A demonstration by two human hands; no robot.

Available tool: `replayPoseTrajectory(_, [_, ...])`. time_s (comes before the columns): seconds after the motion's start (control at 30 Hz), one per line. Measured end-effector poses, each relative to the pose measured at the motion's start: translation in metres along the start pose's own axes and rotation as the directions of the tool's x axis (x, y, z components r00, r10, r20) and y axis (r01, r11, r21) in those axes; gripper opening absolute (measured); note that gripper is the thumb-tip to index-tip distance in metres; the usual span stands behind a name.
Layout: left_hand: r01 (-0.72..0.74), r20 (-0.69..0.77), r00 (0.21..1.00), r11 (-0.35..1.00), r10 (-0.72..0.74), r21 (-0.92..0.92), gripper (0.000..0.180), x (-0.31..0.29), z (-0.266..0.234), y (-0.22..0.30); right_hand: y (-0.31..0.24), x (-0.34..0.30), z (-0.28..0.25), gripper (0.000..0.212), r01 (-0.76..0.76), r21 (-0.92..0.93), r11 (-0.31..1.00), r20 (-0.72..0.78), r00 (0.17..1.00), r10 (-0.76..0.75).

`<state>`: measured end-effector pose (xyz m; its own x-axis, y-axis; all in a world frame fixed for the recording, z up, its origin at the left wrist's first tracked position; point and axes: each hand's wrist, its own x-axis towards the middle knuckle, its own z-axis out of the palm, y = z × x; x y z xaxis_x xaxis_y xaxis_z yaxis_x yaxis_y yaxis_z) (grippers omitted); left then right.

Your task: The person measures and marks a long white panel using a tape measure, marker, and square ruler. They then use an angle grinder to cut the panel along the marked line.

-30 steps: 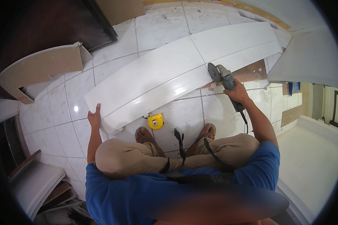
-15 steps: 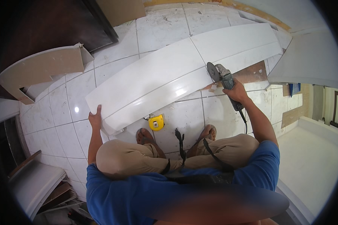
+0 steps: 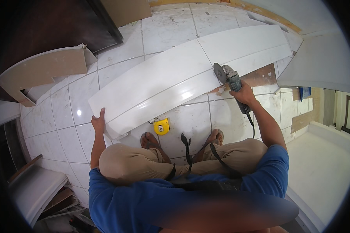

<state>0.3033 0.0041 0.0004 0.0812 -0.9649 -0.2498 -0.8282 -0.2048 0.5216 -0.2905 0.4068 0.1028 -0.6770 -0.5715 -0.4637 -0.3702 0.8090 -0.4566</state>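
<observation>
A long, glossy white panel (image 3: 155, 83) lies slantwise over the tiled floor, with a lengthwise line and a crosswise line on its face. My left hand (image 3: 98, 121) grips its near left end, the thumb over the top. In my right hand (image 3: 243, 93) is a dark grey-green angle grinder (image 3: 234, 80), fingers wrapped round its body. The grinder's disc (image 3: 219, 72) stands at the crosswise line, near the panel's near edge; whether it touches the panel I cannot tell. A black cord trails from the tool toward my knee.
A yellow tape measure (image 3: 161, 126) lies between the panel and my feet. Brown board (image 3: 260, 75) shows beneath the panel's right part. A curved offcut (image 3: 46, 70) stands at the left beside a dark brown panel (image 3: 46, 31). Scrap pieces (image 3: 60, 202) are piled at lower left.
The grinder and my right hand have shifted very slightly up and left. My left hand keeps its hold, and the panel lies practically where it was.
</observation>
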Motion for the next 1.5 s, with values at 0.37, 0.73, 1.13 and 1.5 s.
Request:
replayPoseTrajectory(0.37, [-0.004,0.016,1.000,0.998,0.005,-0.062,0.100,-0.001,0.003,0.002,0.014,-0.001,0.003,0.074,0.003,-0.050,0.999,0.012,1.000,-0.002])
replayPoseTrajectory(0.73, [-0.021,-0.005,1.000,1.000,0.021,-0.023,0.096,-0.001,0.005,0.002,-0.001,-0.003,0.000,0.068,0.007,-0.021,1.000,-0.025,1.000,-0.007])
replayPoseTrajectory(1.13, [-0.030,0.004,1.000,0.999,0.030,-0.023,0.091,0.002,0.003,-0.001,-0.003,0.000,0.000,0.066,0.030,-0.033,0.999,-0.029,0.999,-0.031])
replayPoseTrajectory(1.5, [-0.020,0.099,0.995,0.998,0.026,-0.066,0.111,-0.009,-0.007,0.017,-0.010,-0.003,-0.001,0.066,-0.001,-0.041,0.999,-0.032,1.000,0.000])
